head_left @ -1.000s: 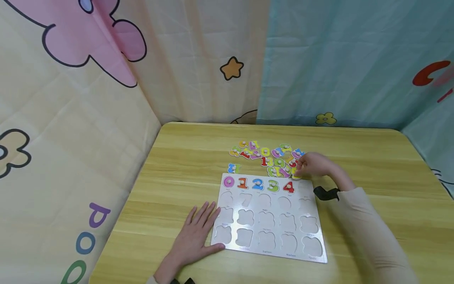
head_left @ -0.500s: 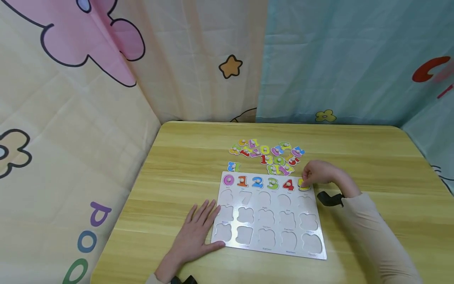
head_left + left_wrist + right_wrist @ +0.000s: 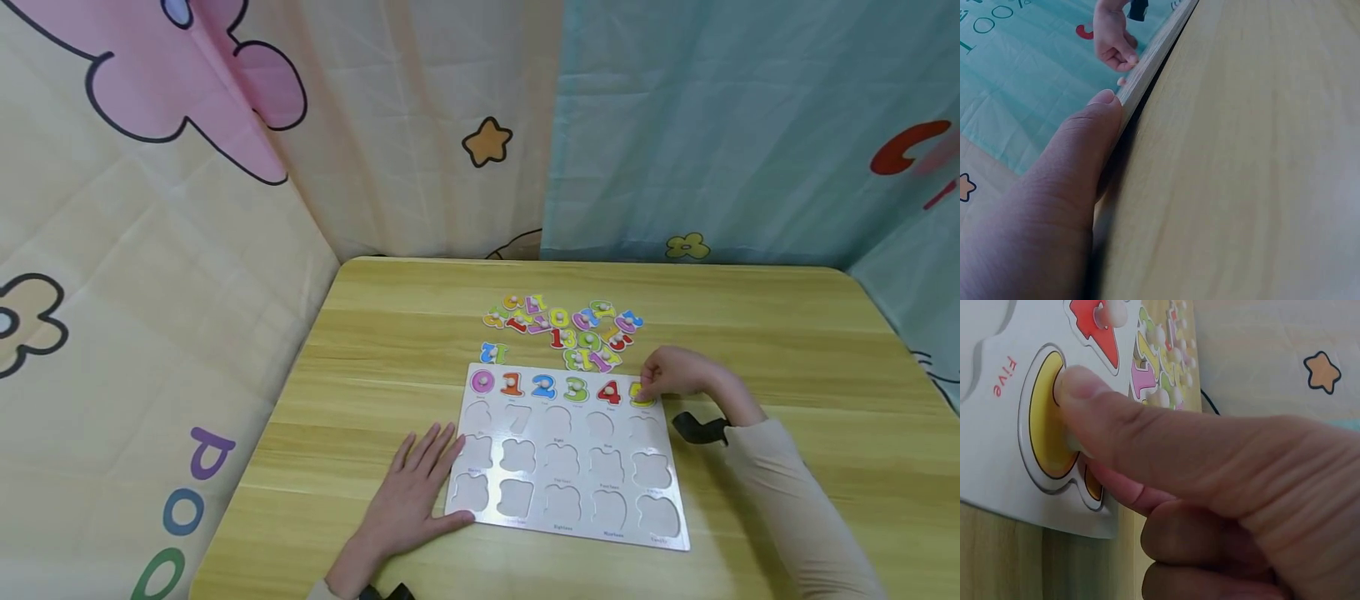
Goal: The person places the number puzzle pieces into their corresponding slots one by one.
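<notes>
A white number puzzle board [image 3: 540, 425] lies on the table, with pieces 0 to 4 seated in its top row. My right hand [image 3: 675, 372] is at the row's right end, where thumb and finger pinch the knob of the yellow number 5 piece [image 3: 1046, 425]. That piece sits in the recess marked "Five", partly covered by my thumb. With fingers spread, my left hand [image 3: 408, 500] lies at the board's lower left, its thumb against the board's edge in the left wrist view. The red number 4 piece [image 3: 609, 392] is just left of the 5.
Behind the board lies a loose cluster of colourful number pieces [image 3: 589, 340], some overlapping. A blue and green piece [image 3: 492, 353] lies apart near the board's upper left corner. The lower rows show bare recesses. Printed curtains [image 3: 420, 167] hang beyond the wooden table [image 3: 375, 358].
My right hand has carried the yellow number 5 piece from the cluster toward me and right, onto the top row's last recess. My left hand has stayed in place.
</notes>
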Motion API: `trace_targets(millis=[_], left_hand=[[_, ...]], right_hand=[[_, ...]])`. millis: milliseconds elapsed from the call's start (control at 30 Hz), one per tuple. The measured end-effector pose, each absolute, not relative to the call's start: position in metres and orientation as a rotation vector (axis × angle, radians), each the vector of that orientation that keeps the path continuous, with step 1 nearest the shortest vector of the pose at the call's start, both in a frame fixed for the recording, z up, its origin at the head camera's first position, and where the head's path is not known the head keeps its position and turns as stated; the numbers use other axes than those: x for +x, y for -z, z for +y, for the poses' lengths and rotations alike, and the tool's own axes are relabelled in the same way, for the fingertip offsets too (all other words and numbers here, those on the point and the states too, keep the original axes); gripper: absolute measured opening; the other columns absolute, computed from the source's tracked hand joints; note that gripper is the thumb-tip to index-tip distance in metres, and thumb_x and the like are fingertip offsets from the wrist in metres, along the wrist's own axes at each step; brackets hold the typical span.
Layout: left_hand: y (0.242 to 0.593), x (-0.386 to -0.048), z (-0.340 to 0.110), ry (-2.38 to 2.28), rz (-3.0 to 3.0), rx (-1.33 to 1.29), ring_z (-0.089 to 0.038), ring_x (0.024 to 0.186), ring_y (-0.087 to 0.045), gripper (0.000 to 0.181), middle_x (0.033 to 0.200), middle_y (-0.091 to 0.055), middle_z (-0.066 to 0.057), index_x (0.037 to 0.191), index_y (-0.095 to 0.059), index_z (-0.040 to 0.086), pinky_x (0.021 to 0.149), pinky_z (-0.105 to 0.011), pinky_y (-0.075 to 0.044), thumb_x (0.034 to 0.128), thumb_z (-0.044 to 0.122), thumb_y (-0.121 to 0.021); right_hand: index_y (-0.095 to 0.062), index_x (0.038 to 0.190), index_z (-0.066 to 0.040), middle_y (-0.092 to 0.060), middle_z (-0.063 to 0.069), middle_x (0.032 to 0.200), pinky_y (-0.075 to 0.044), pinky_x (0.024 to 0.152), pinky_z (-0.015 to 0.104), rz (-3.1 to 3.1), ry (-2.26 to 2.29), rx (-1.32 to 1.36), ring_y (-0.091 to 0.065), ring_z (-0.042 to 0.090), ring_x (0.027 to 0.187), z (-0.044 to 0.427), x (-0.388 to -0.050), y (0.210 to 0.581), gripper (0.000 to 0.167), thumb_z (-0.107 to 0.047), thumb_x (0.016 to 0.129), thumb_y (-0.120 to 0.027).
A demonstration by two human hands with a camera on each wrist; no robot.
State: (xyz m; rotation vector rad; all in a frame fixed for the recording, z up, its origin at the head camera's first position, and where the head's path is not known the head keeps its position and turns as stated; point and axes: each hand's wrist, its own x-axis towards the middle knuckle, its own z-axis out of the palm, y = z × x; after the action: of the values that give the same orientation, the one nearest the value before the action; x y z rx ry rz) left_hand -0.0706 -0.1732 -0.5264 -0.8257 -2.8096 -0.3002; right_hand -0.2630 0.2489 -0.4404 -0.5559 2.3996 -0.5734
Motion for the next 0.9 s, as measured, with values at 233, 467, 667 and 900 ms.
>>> trace_targets(millis=[233,467,667,900], left_hand=[[0.5264,-0.0704,-0.1736,0.287,-2.813,-0.832,-0.029,0.142,-0.015,0.097,0.156,-0.018,-0.009,0.151,-0.024,0.011,0.111,-0.052,-0.01,0.0815,0.077,-0.041],[0.5266,-0.0708,-0.173,0.312,-2.81,-0.82,-0.029,0.141,-0.015,0.097,0.156,-0.019,-0.009,0.151,-0.025,0.012,0.111,-0.052,-0.01,0.0811,0.077,-0.042],[0.5266,-0.0708,-0.1723,0.323,-2.817,-0.815,-0.029,0.142,-0.014,0.097,0.156,-0.019,-0.009,0.151,-0.024,0.012,0.111,-0.052,-0.009,0.081,0.077,-0.041],[0.5253,-0.0703,-0.1729,0.316,-2.838,-0.818,-0.028,0.142,-0.013,0.098,0.156,-0.017,-0.008,0.152,-0.022,0.013,0.112,-0.051,-0.008,0.081,0.077,-0.042]], right_hand=[[-0.062,0.076,-0.007,-0.049,-0.002,0.065,-0.035,0.059,0.027,2.354,0.661,-0.547,-0.045,0.014,0.063,0.2535,-0.2642,0.4451,0.022,-0.024,0.083,-0.075],[-0.061,0.077,-0.006,-0.05,-0.001,0.066,-0.035,0.06,0.028,2.349,0.678,-0.529,-0.045,0.015,0.064,0.2521,-0.264,0.443,0.021,-0.022,0.083,-0.074],[-0.061,0.077,-0.005,-0.051,-0.001,0.066,-0.036,0.061,0.029,2.35,0.692,-0.516,-0.046,0.015,0.064,0.2502,-0.2625,0.4403,0.021,-0.021,0.083,-0.074],[-0.061,0.077,-0.006,-0.051,0.0,0.066,-0.037,0.06,0.029,2.369,0.676,-0.529,-0.047,0.015,0.063,0.2492,-0.2604,0.4395,0.022,-0.021,0.082,-0.075]])
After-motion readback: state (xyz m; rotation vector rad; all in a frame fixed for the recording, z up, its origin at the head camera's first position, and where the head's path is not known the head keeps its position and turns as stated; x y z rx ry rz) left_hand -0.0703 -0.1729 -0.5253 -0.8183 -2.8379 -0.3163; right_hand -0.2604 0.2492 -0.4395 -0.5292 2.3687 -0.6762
